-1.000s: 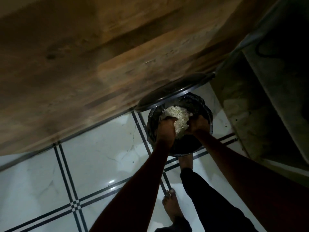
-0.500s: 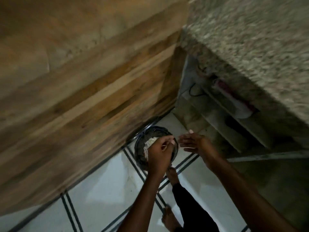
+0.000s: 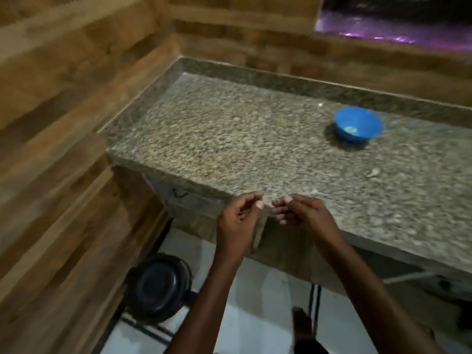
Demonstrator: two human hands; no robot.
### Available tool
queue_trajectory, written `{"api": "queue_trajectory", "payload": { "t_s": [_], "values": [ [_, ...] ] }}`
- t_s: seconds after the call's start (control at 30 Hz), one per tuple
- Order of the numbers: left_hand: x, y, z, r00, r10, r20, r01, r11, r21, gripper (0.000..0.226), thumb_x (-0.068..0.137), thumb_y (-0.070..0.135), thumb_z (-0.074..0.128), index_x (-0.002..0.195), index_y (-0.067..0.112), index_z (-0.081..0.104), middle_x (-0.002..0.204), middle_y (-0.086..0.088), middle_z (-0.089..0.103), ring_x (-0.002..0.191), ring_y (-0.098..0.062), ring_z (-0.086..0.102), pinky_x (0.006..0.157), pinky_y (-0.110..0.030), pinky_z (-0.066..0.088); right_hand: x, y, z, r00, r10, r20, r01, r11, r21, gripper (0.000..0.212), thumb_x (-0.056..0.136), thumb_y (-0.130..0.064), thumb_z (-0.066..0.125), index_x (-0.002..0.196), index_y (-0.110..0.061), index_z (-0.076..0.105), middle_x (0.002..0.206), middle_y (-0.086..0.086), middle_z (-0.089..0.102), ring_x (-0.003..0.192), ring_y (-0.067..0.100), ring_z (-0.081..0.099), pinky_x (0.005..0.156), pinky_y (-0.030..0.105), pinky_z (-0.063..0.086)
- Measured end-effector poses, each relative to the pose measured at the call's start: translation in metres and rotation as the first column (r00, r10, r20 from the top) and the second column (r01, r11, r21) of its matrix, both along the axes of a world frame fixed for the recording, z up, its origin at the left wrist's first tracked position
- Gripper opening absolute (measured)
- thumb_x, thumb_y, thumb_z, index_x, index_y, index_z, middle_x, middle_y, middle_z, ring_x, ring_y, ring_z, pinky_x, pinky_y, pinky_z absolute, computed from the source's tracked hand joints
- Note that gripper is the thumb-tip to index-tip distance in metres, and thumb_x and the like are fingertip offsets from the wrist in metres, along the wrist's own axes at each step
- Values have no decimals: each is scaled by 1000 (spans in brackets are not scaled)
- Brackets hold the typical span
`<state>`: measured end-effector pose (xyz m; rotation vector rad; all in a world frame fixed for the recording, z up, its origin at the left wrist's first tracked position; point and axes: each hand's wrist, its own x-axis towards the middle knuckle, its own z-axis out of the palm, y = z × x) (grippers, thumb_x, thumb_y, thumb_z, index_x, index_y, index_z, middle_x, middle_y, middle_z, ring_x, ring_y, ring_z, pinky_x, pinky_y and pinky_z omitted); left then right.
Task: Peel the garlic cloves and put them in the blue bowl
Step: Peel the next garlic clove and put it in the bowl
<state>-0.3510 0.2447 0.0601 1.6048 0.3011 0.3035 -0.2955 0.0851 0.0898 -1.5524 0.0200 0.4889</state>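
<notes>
currently both hands are held in front of the near edge of the granite counter (image 3: pixel 255 139), above the floor. left hand (image 3: pixel 238 221) is loosely curled, fingers half bent, nothing seen held in it. right hand (image 3: pixel 304 213) is likewise curled, fingertips turned toward the left hand; whether a clove or scrap of skin is pinched there cannot be told, as the frame is blurred. the two hands are near each other but apart.

blue bowl (image 3: pixel 358 127) is seen on the counter, far right, well apart from both hands. a pale patch lies at its bottom; whether it is garlic cannot be told. a small pale fragment (image 3: pixel 373 172) lies on the counter nearer the front, possibly a clove or peel.

a dark round bin (image 3: pixel 159 286) is noted on the floor below, left of the arms.

risks judged: anything small released here would fall off the counter edge to the floor or into the bin. the bowl looks light, so a sideways knock on reaching could slide it. dim light could let peel be mistaken for clove.
</notes>
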Motion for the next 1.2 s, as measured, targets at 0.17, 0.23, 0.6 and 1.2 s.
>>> {"api": "queue_trajectory", "payload": {
  "t_s": [0.17,0.23,0.6,1.2],
  "values": [
    [54,-116,12,986,-167,5,167,986,25,18,92,27,65,106,30,76,108,11,75,106,-11,69,93,-47,57,32,-126,15,987,-160,33,161,986,-32,30,103,-19,53,103,4,72,96,26,73,83,31,71,78,37,58],
    [78,-164,7,978,-210,-10,210,978,18,18,90,29,65,103,35,77,105,10,76,102,-12,71,91,-47,58,49,-177,12,974,-222,34,223,974,-41,29,103,-19,54,101,3,73,93,25,74,80,28,71,74,33,58],
    [198,-346,-70,905,-311,-289,368,914,169,20,91,19,72,110,22,74,101,7,73,92,-5,69,82,-34,57,159,-377,-73,938,-344,-45,310,888,-340,20,97,-11,58,89,-1,73,85,22,75,66,24,70,60,30,55],
    [260,-343,-83,963,-172,-208,268,707,654,28,91,7,61,117,11,72,109,-8,70,100,-25,65,87,-34,52,292,-352,-116,957,16,289,232,551,-801,11,91,-18,57,84,-12,63,88,10,67,88,34,64,67,35,45]
  ]
}}
